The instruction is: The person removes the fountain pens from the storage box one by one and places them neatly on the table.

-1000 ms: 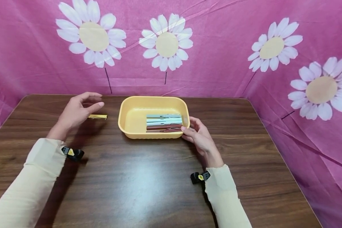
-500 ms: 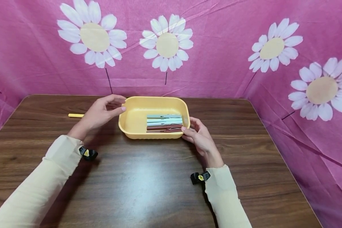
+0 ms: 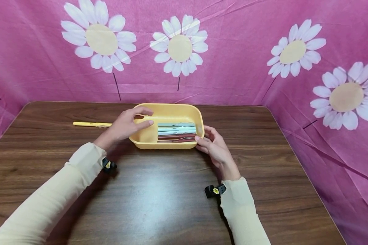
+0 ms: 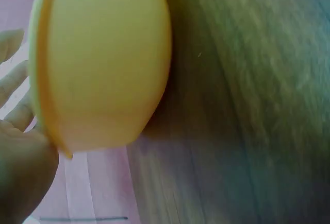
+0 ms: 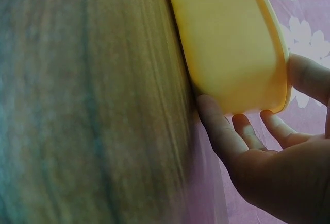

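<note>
A yellow plastic basket stands near the table's back edge, with several pens in its right half: grey-green, pale blue and dark red. Over the basket's left side reaches my left hand, thumb and fingers apart and nothing between them. My right hand grips the right front corner; in the right wrist view its thumb lies at the rim and the fingertips meet the outer wall. Left of the basket lies a yellow pen with a metal clip, its right end behind my left wrist.
The brown wood-grain table has rounded back corners. Behind it and along its right side hangs a pink cloth printed with white daisies. Each wrist wears a small black camera on a strap.
My left hand has moved right, away from the yellow pen and in over the basket, uncovering more of the pen. The right hand and the basket stay where they were.
</note>
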Tool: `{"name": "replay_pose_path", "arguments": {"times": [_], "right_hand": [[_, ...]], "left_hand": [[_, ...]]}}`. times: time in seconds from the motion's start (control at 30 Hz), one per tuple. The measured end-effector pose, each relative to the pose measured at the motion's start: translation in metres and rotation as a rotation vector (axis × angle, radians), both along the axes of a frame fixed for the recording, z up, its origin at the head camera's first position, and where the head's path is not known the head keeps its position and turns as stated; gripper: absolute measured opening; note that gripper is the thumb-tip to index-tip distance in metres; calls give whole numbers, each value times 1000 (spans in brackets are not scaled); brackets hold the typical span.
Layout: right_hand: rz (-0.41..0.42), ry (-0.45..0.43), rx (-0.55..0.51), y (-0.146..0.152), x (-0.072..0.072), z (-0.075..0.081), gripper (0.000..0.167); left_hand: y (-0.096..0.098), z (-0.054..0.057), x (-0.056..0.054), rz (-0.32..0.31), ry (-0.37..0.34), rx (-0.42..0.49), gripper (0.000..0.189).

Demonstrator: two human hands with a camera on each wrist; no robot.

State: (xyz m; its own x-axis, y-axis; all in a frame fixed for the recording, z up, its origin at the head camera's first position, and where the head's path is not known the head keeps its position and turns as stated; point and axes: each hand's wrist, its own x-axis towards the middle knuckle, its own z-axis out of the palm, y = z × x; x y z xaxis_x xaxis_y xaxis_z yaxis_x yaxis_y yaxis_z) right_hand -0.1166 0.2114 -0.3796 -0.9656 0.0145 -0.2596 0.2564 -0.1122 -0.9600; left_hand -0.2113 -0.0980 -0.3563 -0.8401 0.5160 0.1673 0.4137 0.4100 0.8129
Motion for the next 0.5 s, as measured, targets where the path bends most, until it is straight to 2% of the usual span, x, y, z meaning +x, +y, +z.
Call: {"name": "replay_pose_path", "arguments": {"times": [0.13,0.33,0.5], "right_hand": [[0,-3,-6,0,0,0,58],[-3,0,-6,0,0,0,58],[0,-3,-1,0,0,1,59]], "left_hand": [[5,-1,-1,-19,25,-24,40],[10,1,-2,-30,21,-48,43],[18,1,-4,-63,28,-33,40]]}}
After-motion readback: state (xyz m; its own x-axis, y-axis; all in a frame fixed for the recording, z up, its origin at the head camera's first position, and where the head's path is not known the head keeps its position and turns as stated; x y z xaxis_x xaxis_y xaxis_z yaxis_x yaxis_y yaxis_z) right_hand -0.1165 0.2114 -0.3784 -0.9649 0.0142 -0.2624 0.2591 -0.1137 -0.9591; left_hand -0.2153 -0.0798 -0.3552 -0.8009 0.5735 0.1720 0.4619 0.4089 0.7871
